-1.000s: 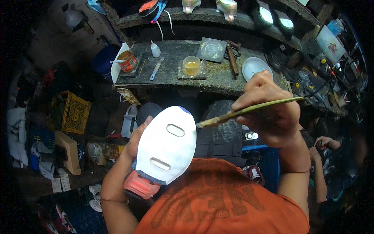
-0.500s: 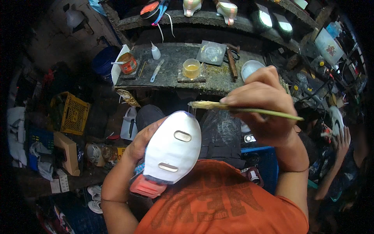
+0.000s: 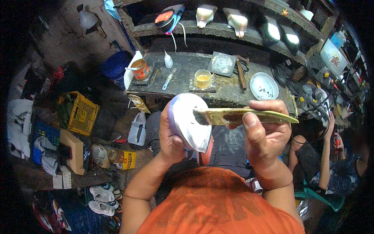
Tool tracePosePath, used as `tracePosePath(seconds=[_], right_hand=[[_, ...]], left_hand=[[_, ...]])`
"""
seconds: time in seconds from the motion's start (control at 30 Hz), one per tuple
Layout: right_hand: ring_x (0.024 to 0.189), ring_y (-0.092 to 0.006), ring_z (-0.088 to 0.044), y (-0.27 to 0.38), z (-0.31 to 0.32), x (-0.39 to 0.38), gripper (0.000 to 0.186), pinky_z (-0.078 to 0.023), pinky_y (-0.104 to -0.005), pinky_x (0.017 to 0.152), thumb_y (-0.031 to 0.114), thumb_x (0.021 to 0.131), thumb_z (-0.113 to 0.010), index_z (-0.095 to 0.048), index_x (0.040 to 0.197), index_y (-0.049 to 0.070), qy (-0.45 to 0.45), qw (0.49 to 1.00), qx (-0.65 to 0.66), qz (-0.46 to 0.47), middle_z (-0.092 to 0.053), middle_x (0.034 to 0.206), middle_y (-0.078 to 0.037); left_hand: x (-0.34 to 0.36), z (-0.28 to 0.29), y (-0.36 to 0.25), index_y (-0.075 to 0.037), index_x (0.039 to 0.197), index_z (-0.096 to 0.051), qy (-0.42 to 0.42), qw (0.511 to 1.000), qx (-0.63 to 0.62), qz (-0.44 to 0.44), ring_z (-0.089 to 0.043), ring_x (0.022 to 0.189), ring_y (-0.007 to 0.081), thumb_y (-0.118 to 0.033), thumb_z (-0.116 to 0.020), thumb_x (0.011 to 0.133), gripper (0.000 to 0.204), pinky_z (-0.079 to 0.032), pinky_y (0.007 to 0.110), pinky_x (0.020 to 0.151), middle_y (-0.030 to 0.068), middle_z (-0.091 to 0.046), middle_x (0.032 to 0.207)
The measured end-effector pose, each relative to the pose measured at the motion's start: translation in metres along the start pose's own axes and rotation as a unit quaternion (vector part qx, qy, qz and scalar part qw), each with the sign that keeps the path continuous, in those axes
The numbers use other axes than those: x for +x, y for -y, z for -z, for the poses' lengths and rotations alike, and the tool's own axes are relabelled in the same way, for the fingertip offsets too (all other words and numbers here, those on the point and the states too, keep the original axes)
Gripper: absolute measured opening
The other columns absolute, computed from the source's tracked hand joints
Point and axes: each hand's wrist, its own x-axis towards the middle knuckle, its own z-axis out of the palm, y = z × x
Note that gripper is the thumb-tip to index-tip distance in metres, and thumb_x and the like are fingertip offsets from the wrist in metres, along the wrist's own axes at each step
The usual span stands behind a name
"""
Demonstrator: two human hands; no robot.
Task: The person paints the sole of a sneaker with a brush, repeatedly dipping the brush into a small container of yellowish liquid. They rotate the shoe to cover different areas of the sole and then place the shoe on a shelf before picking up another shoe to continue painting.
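Note:
My left hand (image 3: pixel 170 144) grips a shoe (image 3: pixel 184 117), its white underside turned up and tilted, with a bluish edge along the left and a red part low on the right. In my right hand (image 3: pixel 267 138) is a flat brush (image 3: pixel 230 116) with a yellowish-green handle, pinched between thumb and fingers. Its dark bristle tip meets the white underside near the middle. On the bench (image 3: pixel 179 85) beyond stands a clear cup (image 3: pixel 202 80) of yellowish liquid. The shoe's upper is mostly hidden.
On the bench are an orange-red can (image 3: pixel 141 71), a white squeeze bottle (image 3: pixel 168 61), a knife (image 3: pixel 169 79), a hammer (image 3: pixel 241 74) and a white bowl (image 3: pixel 264 86). Shoes (image 3: pixel 205 16) line the shelf above. A yellow crate (image 3: pixel 83 115) stands left. Another person's arm (image 3: pixel 326 152) shows at right.
The brush has moved from beyond the shoe's tip onto its white underside. My left hand has turned and tilted the shoe. The view has shifted, so the bench sits lower.

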Motion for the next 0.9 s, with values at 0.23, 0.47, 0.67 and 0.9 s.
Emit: tracePosePath(seconds=[0.23,0.47,0.67,0.9], right_hand=[[0.085,-0.0169,-0.070,-0.007,-0.007,-0.007,0.029,-0.057,-0.0275,0.075,0.001,0.085,-0.077,-0.065,0.111,-0.002,0.023,0.997,-0.061,0.050,-0.070,0.100,-0.012],[0.077,-0.0243,-0.073,-0.013,-0.011,0.001,0.029,-0.058,-0.0332,0.067,-0.003,0.080,-0.079,-0.066,0.106,-0.004,0.077,0.973,-0.113,0.187,-0.072,0.089,-0.015],[0.075,-0.0258,-0.073,-0.014,-0.008,0.003,0.031,-0.058,-0.0334,0.065,-0.004,0.080,-0.079,-0.065,0.106,-0.003,0.109,0.966,-0.128,0.197,-0.072,0.088,-0.015],[0.077,-0.0275,-0.073,-0.020,-0.004,0.007,0.037,-0.058,-0.0357,0.066,-0.006,0.077,-0.080,-0.064,0.110,-0.002,0.161,0.950,-0.120,0.239,-0.072,0.088,-0.015]], left_hand=[[-0.007,-0.005,-0.001,-0.005,0.152,-0.025,-0.008,1.000,0.005,0.021,-0.054,0.127,0.0268,-0.074,-0.056,0.085,0.101,-0.047,0.044,0.105,0.0158,-0.049,0.141],[-0.010,-0.005,-0.001,-0.003,0.154,-0.022,-0.021,0.999,0.020,0.020,-0.054,0.126,0.0257,-0.074,-0.054,0.088,0.102,-0.046,0.043,0.105,0.0159,-0.048,0.140],[-0.009,-0.006,-0.005,-0.002,0.153,-0.023,-0.020,0.999,0.027,0.023,-0.054,0.125,0.0261,-0.073,-0.050,0.090,0.099,-0.046,0.042,0.105,0.0165,-0.048,0.139],[-0.004,-0.007,-0.011,-0.001,0.151,-0.025,-0.021,0.998,0.044,0.037,-0.054,0.123,0.0252,-0.074,-0.040,0.094,0.094,-0.046,0.041,0.102,0.0160,-0.049,0.136]])
